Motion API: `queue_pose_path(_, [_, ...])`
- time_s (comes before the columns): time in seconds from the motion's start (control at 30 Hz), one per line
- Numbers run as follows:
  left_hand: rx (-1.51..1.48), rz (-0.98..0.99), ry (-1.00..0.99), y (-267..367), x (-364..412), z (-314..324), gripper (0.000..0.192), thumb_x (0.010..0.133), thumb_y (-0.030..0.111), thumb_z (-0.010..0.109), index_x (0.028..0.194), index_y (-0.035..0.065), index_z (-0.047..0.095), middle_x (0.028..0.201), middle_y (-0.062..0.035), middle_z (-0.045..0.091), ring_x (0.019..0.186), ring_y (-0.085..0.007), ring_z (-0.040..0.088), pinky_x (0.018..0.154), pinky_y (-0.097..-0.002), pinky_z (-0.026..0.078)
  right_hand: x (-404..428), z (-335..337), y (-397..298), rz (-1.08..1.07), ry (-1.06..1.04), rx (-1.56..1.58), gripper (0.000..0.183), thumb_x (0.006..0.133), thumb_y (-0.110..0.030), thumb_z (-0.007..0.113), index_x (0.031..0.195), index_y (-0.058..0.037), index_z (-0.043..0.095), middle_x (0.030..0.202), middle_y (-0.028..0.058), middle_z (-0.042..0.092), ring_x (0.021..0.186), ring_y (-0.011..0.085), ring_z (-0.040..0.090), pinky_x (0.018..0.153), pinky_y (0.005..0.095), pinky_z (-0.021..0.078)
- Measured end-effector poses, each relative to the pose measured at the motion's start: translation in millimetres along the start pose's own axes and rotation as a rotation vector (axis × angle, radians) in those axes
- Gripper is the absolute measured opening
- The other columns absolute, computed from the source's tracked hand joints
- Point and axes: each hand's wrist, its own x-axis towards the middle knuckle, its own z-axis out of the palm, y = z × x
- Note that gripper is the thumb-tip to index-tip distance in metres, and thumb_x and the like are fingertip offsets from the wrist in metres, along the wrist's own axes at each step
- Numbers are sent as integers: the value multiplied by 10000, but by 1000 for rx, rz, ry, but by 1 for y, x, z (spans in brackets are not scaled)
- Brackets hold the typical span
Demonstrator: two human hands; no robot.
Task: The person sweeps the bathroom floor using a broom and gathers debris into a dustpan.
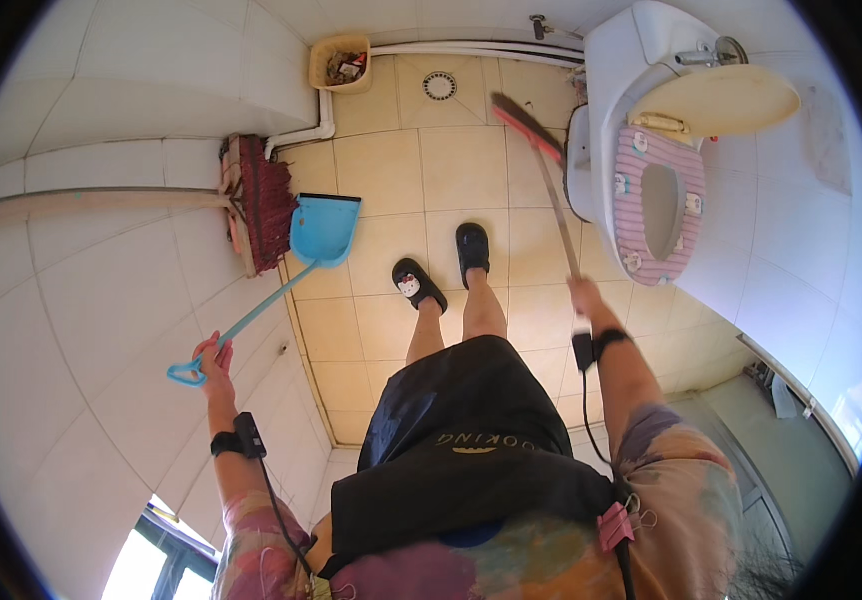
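Observation:
My left hand (216, 365) is closed round the upper handle of a long-handled blue dustpan (323, 229), just below its loop grip. The pan lies near the left wall with its dark-edged lip facing away from me; a few specks show in it. In my right hand (587, 298) is the stick of a broom (527, 124) with a red head and dark bristles. The broom head is over the floor tiles beside the toilet base; whether the bristles touch the tiles I cannot tell.
At right stands a toilet (602, 150) with a pink striped seat cover (660, 262) and raised lid (723, 97). A mop (266, 202) leans against the left wall. Far off are a waste basket (320, 64) holding rubbish, a round floor drain (440, 86) and white pipes (476, 49).

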Motion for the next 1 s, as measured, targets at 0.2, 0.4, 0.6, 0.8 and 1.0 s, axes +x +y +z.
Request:
queue_pose_path(0.2, [22,20,-8,4,3,7,132,736,86,495,858,38,509,1059,-139,537,800,-234,580,728,-277,483,108,-128,-135,147,73,22,347,794,-283,484,655,31,534,519,154,545,442,267,557,443,373,463])
queue_pose_path(0.4, [-3,3,45,3,7,-3,136,752,73,454,875,34,499,1055,-139,534,796,-221,583,727,-269,489,58,-120,-98,11,181,-35,349,742,-313,542,782,33,523,658,195,574,619,336,576,568,411,465])
queue_pose_path(0.6, [-31,-5,78,-1,5,-4,107,738,75,477,835,40,503,1044,-149,545,783,-236,590,702,-277,496,-13,-28,-26,246,118,54,326,741,-307,567,841,0,518,770,189,580,778,355,556,688,421,435])
queue_pose_path(0.8, [-48,-27,60,-1,14,16,98,727,54,470,817,24,498,1051,-161,541,768,-244,596,698,-283,504,158,-62,-59,-111,-85,-126,347,799,-266,423,629,5,558,533,157,537,538,263,570,558,392,472])
queue_pose_path(1.0, [-62,-32,109,-1,10,12,100,718,46,474,812,24,497,1055,-161,538,772,-249,596,699,-286,504,129,-69,-136,-58,-142,-38,275,740,-219,540,634,33,508,504,136,523,413,273,528,423,384,435])
